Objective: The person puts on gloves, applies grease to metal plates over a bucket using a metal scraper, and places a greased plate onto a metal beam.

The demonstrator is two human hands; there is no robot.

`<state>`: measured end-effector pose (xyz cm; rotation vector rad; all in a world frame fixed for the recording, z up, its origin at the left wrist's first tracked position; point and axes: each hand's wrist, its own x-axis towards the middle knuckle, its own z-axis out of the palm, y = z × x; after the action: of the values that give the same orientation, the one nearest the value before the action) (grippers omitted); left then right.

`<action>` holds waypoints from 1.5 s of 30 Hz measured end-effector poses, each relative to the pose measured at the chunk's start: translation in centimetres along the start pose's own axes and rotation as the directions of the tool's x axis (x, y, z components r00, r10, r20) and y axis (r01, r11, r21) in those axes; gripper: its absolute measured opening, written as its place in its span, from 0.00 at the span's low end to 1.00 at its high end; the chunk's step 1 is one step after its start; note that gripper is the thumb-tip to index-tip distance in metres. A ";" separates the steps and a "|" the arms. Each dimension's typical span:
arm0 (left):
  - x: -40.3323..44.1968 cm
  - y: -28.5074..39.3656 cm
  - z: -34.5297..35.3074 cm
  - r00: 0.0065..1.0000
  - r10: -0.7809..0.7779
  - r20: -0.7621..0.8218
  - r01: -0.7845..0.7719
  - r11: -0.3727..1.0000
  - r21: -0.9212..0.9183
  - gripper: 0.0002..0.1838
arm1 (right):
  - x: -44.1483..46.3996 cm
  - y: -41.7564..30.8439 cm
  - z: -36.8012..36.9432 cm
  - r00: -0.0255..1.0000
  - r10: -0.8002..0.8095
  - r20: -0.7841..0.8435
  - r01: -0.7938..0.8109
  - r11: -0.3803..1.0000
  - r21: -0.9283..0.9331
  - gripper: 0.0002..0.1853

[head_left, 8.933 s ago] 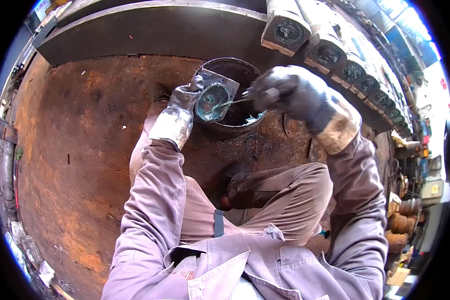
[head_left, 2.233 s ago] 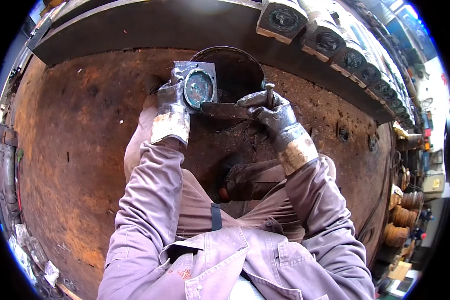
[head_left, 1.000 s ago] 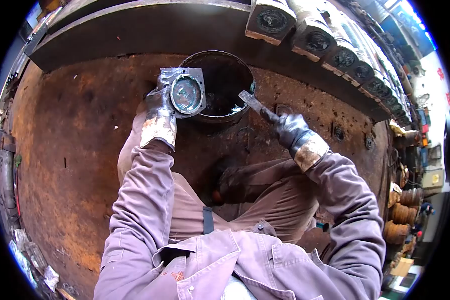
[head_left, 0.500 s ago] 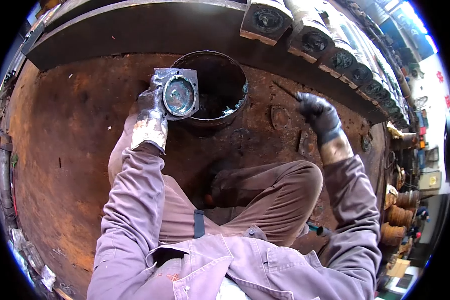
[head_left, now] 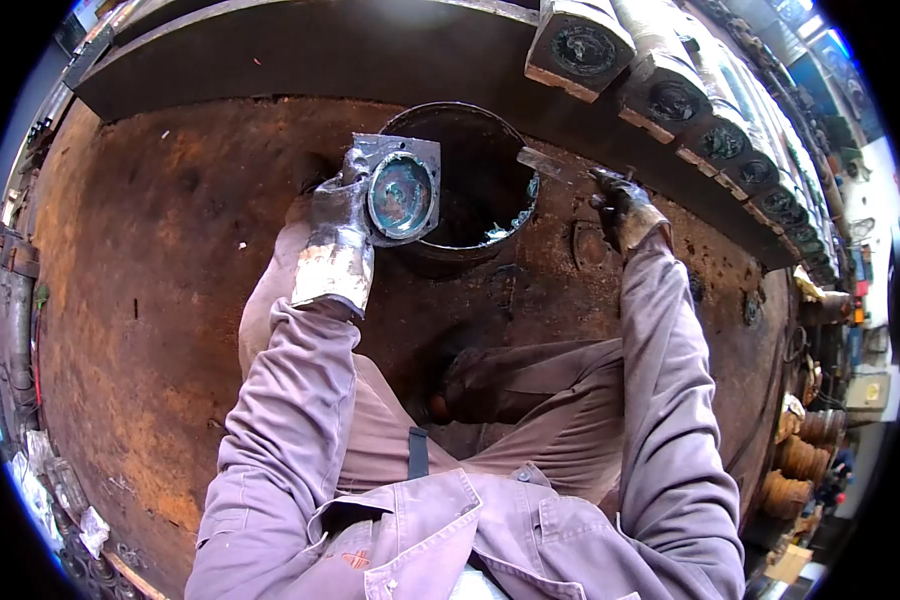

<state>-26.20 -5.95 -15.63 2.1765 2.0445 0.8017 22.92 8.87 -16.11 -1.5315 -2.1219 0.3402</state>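
Observation:
In my gloved left hand [head_left: 340, 205] is a square metal flange plate [head_left: 427, 157], held upright by its left side. Its round recess [head_left: 402, 195] faces me and is smeared with blue-green grease. The plate overlaps the left rim of a dark round bucket [head_left: 522, 150]. Blue-green grease [head_left: 515, 222] clings to the bucket's right inner edge, and its inside is dark. To the right of the bucket, my gloved right hand [head_left: 627, 208] is closed on a thin flat strip [head_left: 548, 166], whose far end points left to the bucket rim.
Beyond the bucket runs a dark steel beam [head_left: 320, 60]. Several long cylinders with square, greasy end blocks [head_left: 580, 50] lie in a row at upper right. A flat round piece [head_left: 592, 245] lies on the rusty floor plate [head_left: 150, 300]. Rusty coiled parts [head_left: 800, 460] stand far right.
My right hand has moved inward with the strip, bringing its end to the bucket rim. The view has shifted, so most things appear farther right. My left hand still holds the flange plate.

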 end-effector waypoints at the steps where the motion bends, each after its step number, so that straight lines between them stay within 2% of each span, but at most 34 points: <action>1: -0.1 0.0 0.0 0.998 0.007 0.067 -0.012 0.997 0.074 0.10 | 0.1 1.2 -0.2 0.996 0.082 -0.022 -0.079 0.990 0.121 0.16; 2: -0.2 -0.6 0.9 0.997 0.073 -0.013 -0.072 0.993 0.089 0.10 | 0.2 2.3 -0.5 0.986 0.163 -0.043 -0.148 0.959 0.241 0.14; 4: -0.2 0.0 0.4 0.999 0.044 0.022 -0.046 0.992 0.113 0.11 | 1.1 1.1 -2.1 0.911 0.401 -0.094 -0.333 0.852 0.403 0.13; 6: -0.3 -0.1 0.5 0.998 -0.018 0.065 0.009 0.991 0.136 0.12 | 1.5 -3.2 -4.4 0.689 0.721 0.075 -0.522 0.421 0.742 0.12; 7: -0.3 -0.4 0.9 0.998 -0.016 0.059 0.008 0.991 0.133 0.12 | 1.4 -5.6 -4.7 0.692 0.719 0.069 -0.517 0.426 0.742 0.12; 9: -0.3 -1.0 1.6 0.999 -0.010 0.054 0.004 0.994 0.114 0.13 | 1.1 -10.3 -4.2 0.730 0.671 0.126 -0.370 0.233 0.899 0.13; 11: -0.5 -0.9 1.9 0.996 -0.050 0.079 0.038 0.988 0.147 0.13 | -0.1 -14.5 -2.4 0.799 0.579 0.159 -0.328 0.198 0.924 0.13; 13: -0.3 -0.4 1.4 0.991 -0.086 0.104 0.066 0.981 0.184 0.14 | -1.9 -17.8 -0.4 0.828 0.500 0.254 -0.388 0.184 0.903 0.13; 15: 0.2 0.5 0.5 0.960 -0.192 0.203 0.157 0.972 0.176 0.16 | -3.2 -20.5 1.8 0.793 0.510 0.332 -0.417 0.059 0.907 0.12; 16: 0.1 0.4 0.7 0.963 -0.184 0.198 0.143 0.968 0.205 0.17 | -3.6 -21.1 2.8 0.785 0.521 0.334 -0.384 -0.013 0.923 0.12; 17: 0.2 0.5 0.7 0.956 -0.199 0.214 0.154 0.966 0.209 0.17 | -3.5 -21.5 3.2 0.764 0.537 0.358 -0.454 0.054 0.889 0.14; 19: 0.4 0.5 0.7 0.924 -0.276 0.267 0.227 0.953 0.201 0.15 | -3.3 -23.1 2.0 0.724 0.559 0.403 -0.509 0.040 0.860 0.15; 20: 0.3 0.4 0.6 0.923 -0.274 0.269 0.225 0.954 0.200 0.15 | -3.1 -22.6 2.5 0.745 0.542 0.388 -0.462 0.000 0.887 0.16; 21: 0.3 0.3 0.4 0.936 -0.223 0.271 0.178 0.967 0.180 0.15 | -2.6 -22.2 2.9 0.767 0.526 0.368 -0.412 -0.038 0.911 0.16; 25: 0.2 0.3 0.1 0.957 -0.121 0.262 0.081 0.984 0.158 0.14 | -1.0 -20.5 3.5 0.739 0.525 0.423 -0.486 -0.020 0.874 0.16; 26: 0.3 0.3 0.1 0.957 -0.125 0.263 0.086 0.984 0.157 0.14 | -0.7 -19.8 3.7 0.758 0.513 0.403 -0.490 0.040 0.871 0.15; 27: 0.4 0.2 0.1 0.960 -0.110 0.257 0.074 0.987 0.146 0.14 | 0.2 -19.7 3.8 0.684 0.577 0.447 -0.578 0.054 0.814 0.14; 29: 0.0 -0.2 0.4 0.963 -0.095 0.251 0.062 0.989 0.135 0.14 | 0.6 -19.1 3.5 0.649 0.573 0.501 -0.631 0.037 0.775 0.14; 31: -0.6 -0.5 0.7 0.996 0.057 0.072 -0.065 0.990 0.124 0.12 | 0.7 -19.5 2.6 0.614 0.563 0.553 -0.688 0.040 0.724 0.14; 32: -0.5 -0.5 0.9 0.996 0.059 0.072 -0.067 0.990 0.125 0.12 | 0.7 -19.5 2.6 0.644 0.543 0.540 -0.664 0.045 0.746 0.15; 34: 0.0 0.1 0.5 0.984 -0.067 0.163 0.048 0.992 0.118 0.13 | 0.4 -19.5 2.6 0.698 0.501 0.512 -0.614 0.050 0.788 0.15; 37: 0.4 0.2 0.5 0.967 -0.155 0.204 0.129 0.982 0.136 0.14 | -0.1 -20.3 2.6 0.771 0.432 0.468 -0.540 0.054 0.840 0.16; 38: 0.4 0.2 0.3 0.974 -0.116 0.194 0.096 0.989 0.109 0.14 | -0.7 -20.7 2.3 0.767 0.460 0.446 -0.539 0.085 0.838 0.17; 39: 0.4 0.0 0.3 0.974 -0.119 0.191 0.099 0.989 0.113 0.14 | -1.2 -16.5 3.0 0.813 0.177 0.555 -0.539 -0.135 0.831 0.16; 41: 0.4 -0.2 0.6 0.988 -0.063 0.140 0.048 0.993 0.106 0.14 | -1.7 -18.2 3.5 0.770 0.452 0.450 -0.435 -0.143 0.889 0.15; 43: 0.2 0.2 0.5 0.993 -0.044 0.107 0.033 0.994 0.107 0.14 | -1.9 -19.8 3.0 0.778 0.477 0.409 -0.505 0.089 0.858 0.14; 45: 0.2 -0.4 1.0 0.985 -0.064 0.158 0.043 0.990 0.131 0.14 | -2.2 -18.8 3.9 0.845 0.385 0.372 -0.480 0.236 0.845 0.14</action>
<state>-26.21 -5.42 -16.56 2.1584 2.1161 0.4833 6.16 0.84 -11.02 -1.2746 -0.9894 1.5449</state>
